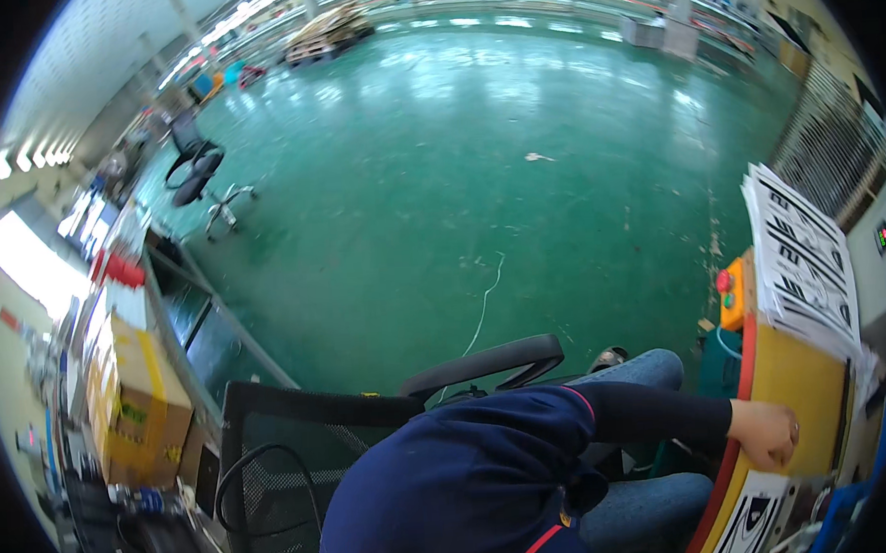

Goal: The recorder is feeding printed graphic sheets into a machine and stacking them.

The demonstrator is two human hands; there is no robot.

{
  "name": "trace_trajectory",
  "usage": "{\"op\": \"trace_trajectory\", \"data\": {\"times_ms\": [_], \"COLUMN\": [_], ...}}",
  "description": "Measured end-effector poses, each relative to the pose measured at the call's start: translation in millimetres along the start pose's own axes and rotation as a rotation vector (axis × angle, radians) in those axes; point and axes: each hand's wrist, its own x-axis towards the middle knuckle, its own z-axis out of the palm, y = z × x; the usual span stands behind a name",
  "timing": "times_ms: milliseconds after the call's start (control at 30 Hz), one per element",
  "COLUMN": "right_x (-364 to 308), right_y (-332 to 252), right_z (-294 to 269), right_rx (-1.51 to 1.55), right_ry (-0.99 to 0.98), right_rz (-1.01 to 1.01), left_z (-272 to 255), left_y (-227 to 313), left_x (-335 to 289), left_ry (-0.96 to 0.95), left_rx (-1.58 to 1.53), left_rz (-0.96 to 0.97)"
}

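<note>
My left hand (765, 434) rests at the yellow tabletop (804, 373) on the right, just past its red edge. Its fingers are curled inward, and whatever they may hold is hidden beneath them. A white sheet with black printed shapes (754, 519) lies right below the hand, close to the fingertips. Farther up the same table is a thick stack of similar printed sheets (802, 248). My right hand does not show.
An orange control box (732, 294) with red and green buttons is fixed at the table's edge. Behind me stands a mesh chair back (273, 466). A taped cardboard box (139, 403) sits at left; another office chair (197, 169) stands on the green floor.
</note>
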Motion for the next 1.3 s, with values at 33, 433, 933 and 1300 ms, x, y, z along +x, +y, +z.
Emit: {"op": "trace_trajectory", "data": {"times_ms": [33,433,933,1300], "right_x": [7,48,-43,-127], "right_y": [-5,-70,-29,-19], "right_z": [2,27,-29,-47], "right_rx": [0.009,0.091,-0.058,-0.175], "right_ry": [-0.014,-0.117,-0.06,-0.058], "right_rz": [-0.029,-0.284,0.024,0.378], "left_z": [4,-37,0,-22], "left_y": [-1,39,-4,24], "left_x": [1,19,-3,0], "left_ry": [0.036,-0.341,-0.085,-0.047], "left_rx": [-0.039,0.006,0.019,-0.044], "left_rz": [0.023,-0.219,-0.004,-0.048]}}
